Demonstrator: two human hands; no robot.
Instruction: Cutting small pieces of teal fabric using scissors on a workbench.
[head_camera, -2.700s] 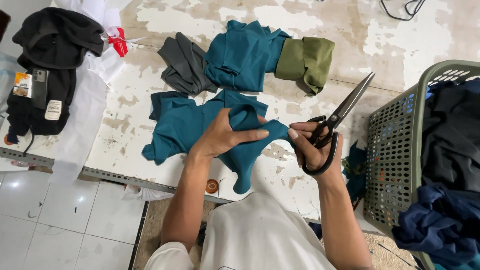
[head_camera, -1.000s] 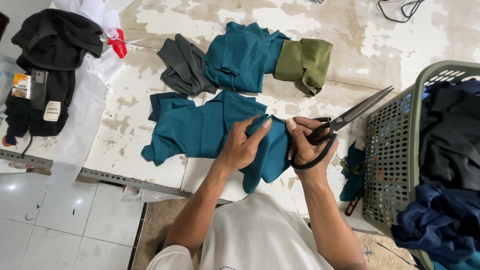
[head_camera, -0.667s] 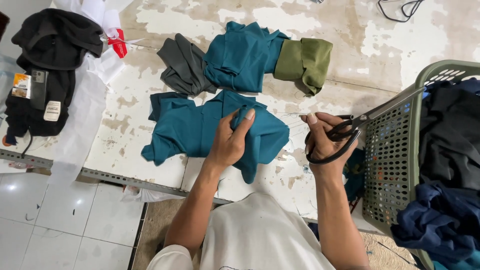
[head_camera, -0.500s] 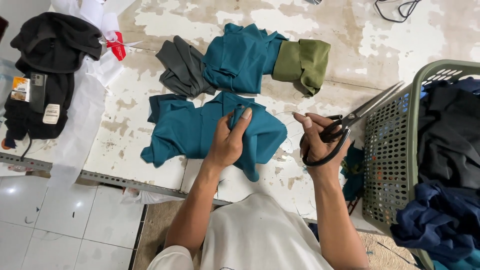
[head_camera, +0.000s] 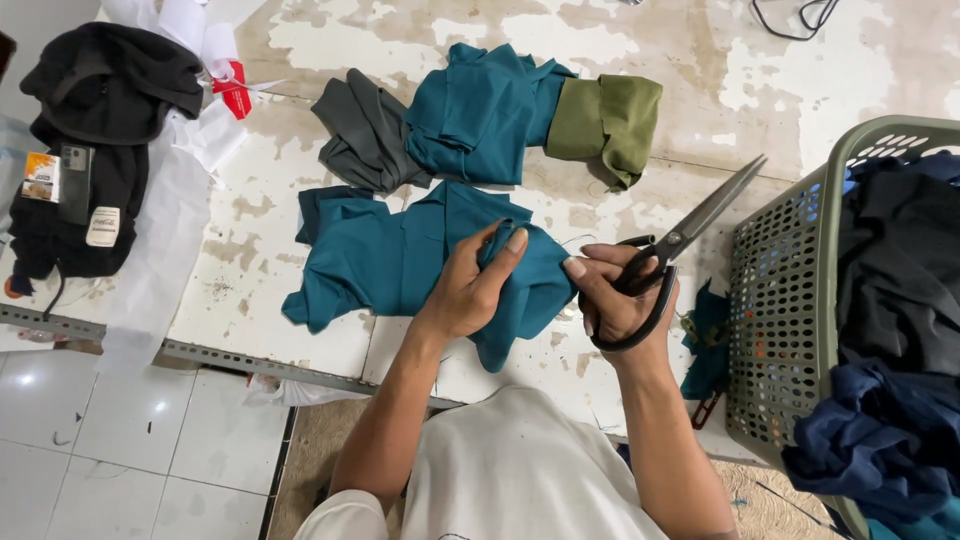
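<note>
One worn table (head_camera: 640, 60), its white paint flaking, takes up most of the view. One green perforated basket (head_camera: 790, 300), at the right edge, is heaped with dark clothes (head_camera: 900, 300). One black garment pile (head_camera: 100, 130) lies at the far left, with a white sheet (head_camera: 160, 230) beside it. One teal garment (head_camera: 400, 255) lies spread near the table's near edge, at centre. One folded teal piece (head_camera: 490, 110) lies beyond it, between a grey piece (head_camera: 365, 130) on its left and an olive piece (head_camera: 605, 115) on its right. One pair of black scissors (head_camera: 680, 245), blades shut, points far-right towards the basket. The right hand (head_camera: 620, 300) grips its handles, index finger stretched towards the cloth. The left hand (head_camera: 475, 285) pinches a raised fold of the teal garment, just beside the right hand.
</note>
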